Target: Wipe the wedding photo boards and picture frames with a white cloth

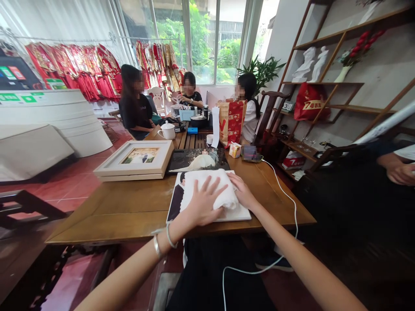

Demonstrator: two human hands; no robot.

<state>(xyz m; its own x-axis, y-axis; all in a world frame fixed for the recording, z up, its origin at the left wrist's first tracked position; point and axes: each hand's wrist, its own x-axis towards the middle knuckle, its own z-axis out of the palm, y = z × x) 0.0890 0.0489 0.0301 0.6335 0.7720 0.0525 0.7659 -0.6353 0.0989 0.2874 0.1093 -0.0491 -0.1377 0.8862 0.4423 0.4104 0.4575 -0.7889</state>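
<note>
A folded white towel (228, 199) lies on a photo panel (177, 195) near the front of the wooden table. My left hand (205, 203) rests flat on the towel, fingers spread. At the towel's right side is my right hand (242, 191), its fingers stretched out over the towel's edge and the panel. Much of the panel's picture is hidden; a figure in a dark suit shows at its left. Just behind lies a second, dark photo panel (202, 160) showing a pale gown. A framed photo (139, 156) sits on a light frame to the left.
Farther back on the table (129, 203) are a white lidded mug (167, 130), a paper bag (231, 123), a small carton (235, 150) and a phone (251, 153). A white cable (285, 190) runs off the right edge. Several people sit around; another person's hand (402, 172) is far right.
</note>
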